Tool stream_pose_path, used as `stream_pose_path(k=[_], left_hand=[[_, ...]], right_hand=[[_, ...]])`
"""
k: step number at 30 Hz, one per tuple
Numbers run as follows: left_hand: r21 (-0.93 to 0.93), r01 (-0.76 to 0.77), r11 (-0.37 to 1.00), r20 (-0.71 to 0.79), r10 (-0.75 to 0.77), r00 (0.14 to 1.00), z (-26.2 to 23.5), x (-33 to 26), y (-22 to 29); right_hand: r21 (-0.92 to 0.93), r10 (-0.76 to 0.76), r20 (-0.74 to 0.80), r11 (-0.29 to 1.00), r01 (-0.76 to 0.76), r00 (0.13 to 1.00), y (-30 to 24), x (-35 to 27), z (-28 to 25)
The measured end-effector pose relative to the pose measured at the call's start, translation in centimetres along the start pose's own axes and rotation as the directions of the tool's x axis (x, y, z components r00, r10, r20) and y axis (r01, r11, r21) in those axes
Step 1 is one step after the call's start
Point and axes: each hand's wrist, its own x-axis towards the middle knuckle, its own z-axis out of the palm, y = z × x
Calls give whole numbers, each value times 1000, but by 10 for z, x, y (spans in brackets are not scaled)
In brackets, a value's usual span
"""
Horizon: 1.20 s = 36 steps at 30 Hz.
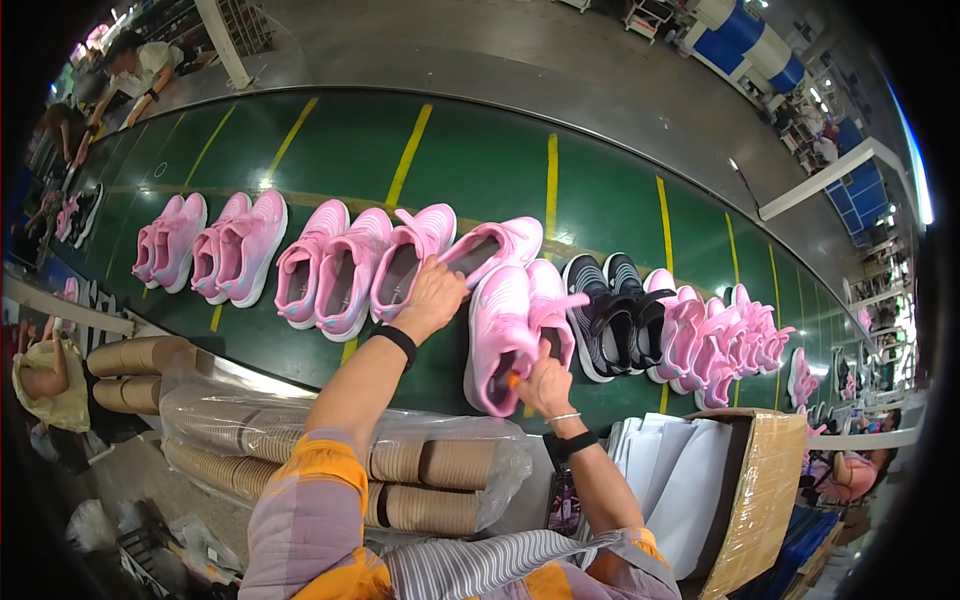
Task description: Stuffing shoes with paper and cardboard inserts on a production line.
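My left hand (432, 298) is closed on the heel edge of a pink shoe (505, 240), which lies turned sideways with its toe pointing right. Its mate, another pink shoe (410, 265), stands upright just beside the same hand. My right hand (545, 385) grips the heel end of a pink shoe (553, 315) with a strap sticking out. Pressed against that one is a second pink shoe (500, 320), its opening toward me. Something small and orange (514, 380) shows at my right fingertips. Part of the right fingers is hidden inside the shoe.
The green conveyor belt (480, 150) with yellow lines carries more pink pairs (340, 265) at left. To the right come black shoes (610, 310) and clustered pink shoes (725, 335). Nearer me lie plastic-wrapped brown stacks (440, 465) and a cardboard box (755, 500) with white paper. Co-workers (150, 70) sit along the belt.
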Motion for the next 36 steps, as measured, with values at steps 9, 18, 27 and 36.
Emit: stream_pose_path(k=[9, 18, 27, 36], left_hand=[[218, 202, 955, 50, -218, 975, -10, -60, -108], [503, 303, 809, 33, -368, 929, 15, -157, -265], [277, 480, 832, -273, -411, 870, -60, -151, -236], [-518, -582, 627, -373, 446, 813, -25, 22, 143]], right_hand=[[-23, -21, -130, 1000, 18, 991, -43, 62, 13], [340, -397, -138, 841, 420, 907, -184, 137, 67], [9, 30, -739, 999, -35, 673, 96, 58, -89], [151, 805, -265, 578, -802, 531, 315, 34, -100]])
